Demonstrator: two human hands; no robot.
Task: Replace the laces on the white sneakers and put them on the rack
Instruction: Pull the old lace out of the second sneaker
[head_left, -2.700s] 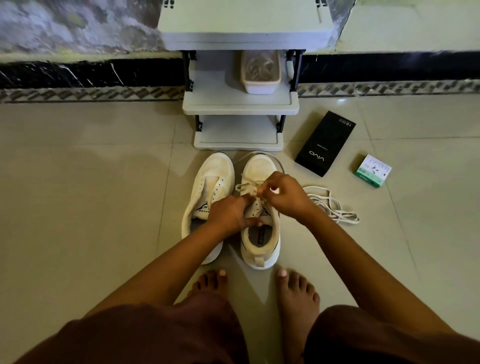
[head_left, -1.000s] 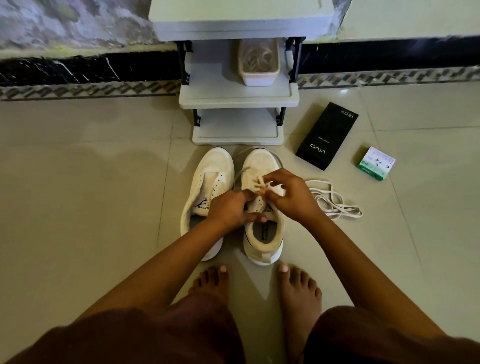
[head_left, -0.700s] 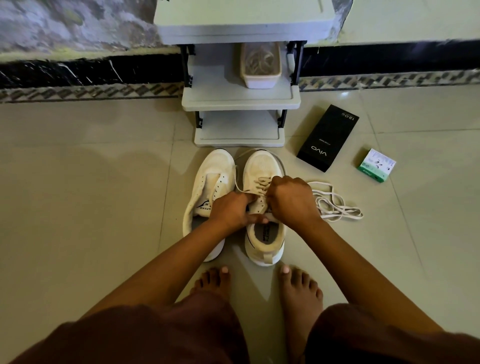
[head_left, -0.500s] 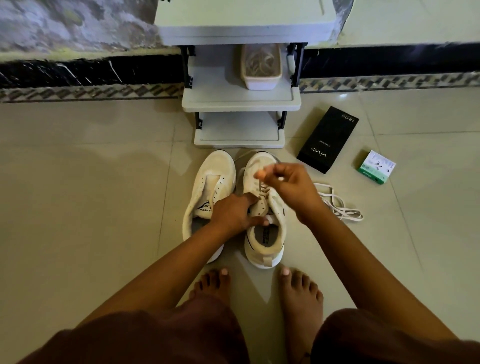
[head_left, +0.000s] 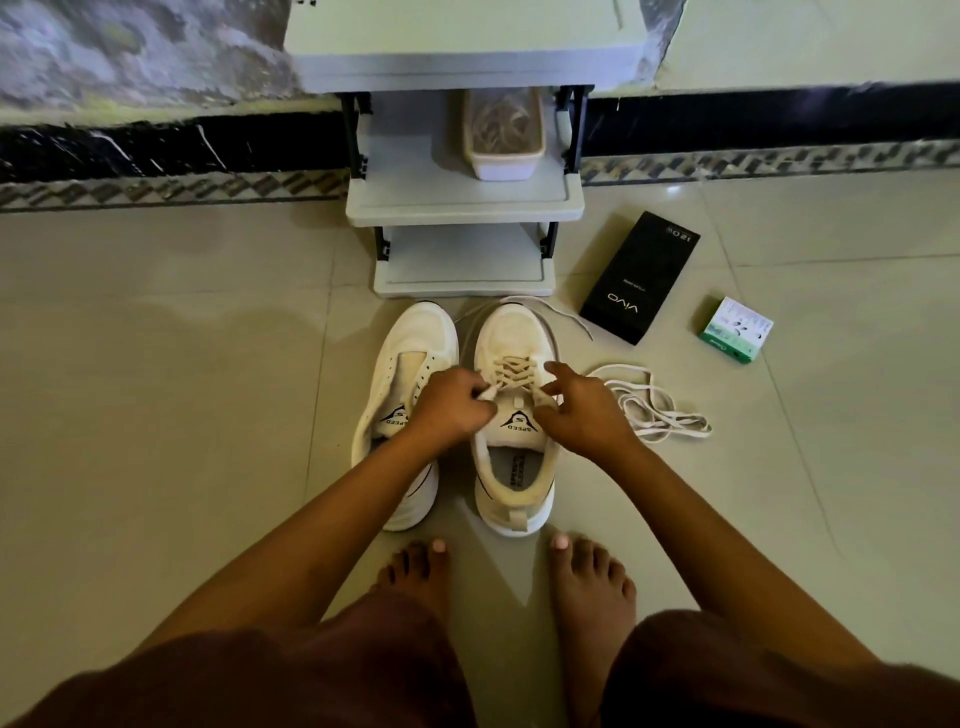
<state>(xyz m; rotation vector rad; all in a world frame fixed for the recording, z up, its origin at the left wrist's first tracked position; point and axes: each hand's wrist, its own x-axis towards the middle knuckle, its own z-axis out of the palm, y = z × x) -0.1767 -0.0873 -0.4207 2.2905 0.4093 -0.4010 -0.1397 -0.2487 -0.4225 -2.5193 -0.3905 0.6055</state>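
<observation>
- Two white sneakers stand side by side on the tiled floor (head_left: 156, 415), toes toward the rack (head_left: 462, 208), just in front of its lowest shelf.
- The right sneaker (head_left: 514, 415) has a lace (head_left: 511, 370) crossed through its front eyelets; the loose ends trail round its toe onto the floor.
- The left sneaker (head_left: 405, 374) shows open eyelets with no lace.
- The left hand (head_left: 449, 402) has its grip clenched on the lace at the left side of the right sneaker's tongue, pinching it between thumb and fingers.
- The right hand (head_left: 582, 410) pinches the lace at the right side of the same sneaker, index finger pointing forward.
- A loose lace (head_left: 649, 410) lies in a heap on the floor just right of the right sneaker.
- A black box (head_left: 639, 275) and a small green-and-white box (head_left: 735, 329) lie further right, apart from each other.
- A pale tub (head_left: 504, 135) sits on the rack's middle shelf.
- Bare feet (head_left: 592, 592) rest on the floor behind the sneakers.
</observation>
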